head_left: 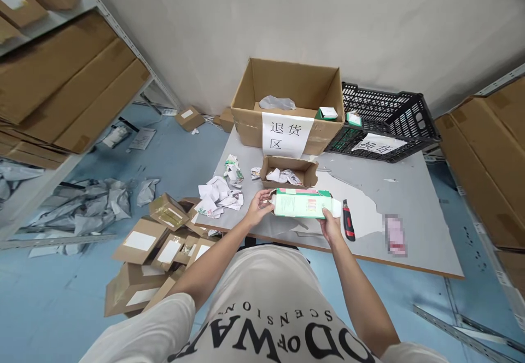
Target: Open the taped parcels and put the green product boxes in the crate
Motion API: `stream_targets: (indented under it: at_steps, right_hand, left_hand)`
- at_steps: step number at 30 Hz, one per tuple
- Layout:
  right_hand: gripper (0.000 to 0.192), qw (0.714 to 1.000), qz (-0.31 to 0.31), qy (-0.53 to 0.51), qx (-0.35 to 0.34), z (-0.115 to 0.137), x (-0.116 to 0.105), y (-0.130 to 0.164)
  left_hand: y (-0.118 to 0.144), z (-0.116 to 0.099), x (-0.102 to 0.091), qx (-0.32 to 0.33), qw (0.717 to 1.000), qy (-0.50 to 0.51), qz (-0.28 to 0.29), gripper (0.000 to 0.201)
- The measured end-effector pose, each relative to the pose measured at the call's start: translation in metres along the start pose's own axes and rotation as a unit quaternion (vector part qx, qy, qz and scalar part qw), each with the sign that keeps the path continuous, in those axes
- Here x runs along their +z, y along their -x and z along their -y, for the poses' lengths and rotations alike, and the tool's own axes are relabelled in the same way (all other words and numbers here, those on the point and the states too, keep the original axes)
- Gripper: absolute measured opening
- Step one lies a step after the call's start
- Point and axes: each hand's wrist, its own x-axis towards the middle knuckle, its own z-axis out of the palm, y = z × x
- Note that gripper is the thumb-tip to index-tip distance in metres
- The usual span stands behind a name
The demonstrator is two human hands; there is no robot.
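A green and white product box (303, 203) is held level above the front of the grey table (426, 215). My left hand (261, 208) grips its left end, fingers curled around the edge. At the other end, my right hand (330, 226) pinches the lower corner beside a white flap that sticks out. Just behind the box stands a small open carton (268, 180) with crumpled paper (284, 176) inside. A red and black utility knife (348, 221) lies to the right of my right hand. More crumpled paper (219, 194) is heaped left of my left hand.
Behind stand a large open cardboard box (246, 128) with a paper sign and a black plastic crate (414, 128), each containing a green box. A blurred pink item (395, 235) lies at right. Several cartons (143, 241) are piled on the floor at left; shelves flank both sides.
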Motion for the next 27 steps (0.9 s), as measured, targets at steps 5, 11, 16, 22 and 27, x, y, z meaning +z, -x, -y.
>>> stream_targets:
  at_steps: [5,11,16,22,27]
  right_hand:
    - [0.045,0.936,0.053,0.265,-0.224,0.073,-0.007,-0.013]
    - [0.044,0.799,0.221,0.44,-0.346,0.171,0.0,-0.032]
    - [0.043,0.749,0.13,0.506,-0.409,0.254,-0.022,-0.064]
    - [0.045,0.698,-0.12,0.561,-0.429,0.341,-0.046,-0.129]
    - [0.047,0.698,-0.301,0.533,-0.372,0.349,-0.032,-0.212]
  left_hand:
    - [-0.004,-0.001,0.012,-0.118,0.982,0.147,-0.01,0.051]
    - [-0.03,-0.03,0.036,-0.14,0.97,0.105,0.171,0.074]
    - [-0.046,-0.047,0.034,0.159,0.911,-0.357,0.132,0.066]
    - [-0.057,-0.03,0.03,0.274,0.701,-0.656,0.061,0.074]
    - [-0.061,-0.016,0.039,0.263,0.657,-0.706,0.026,0.085]
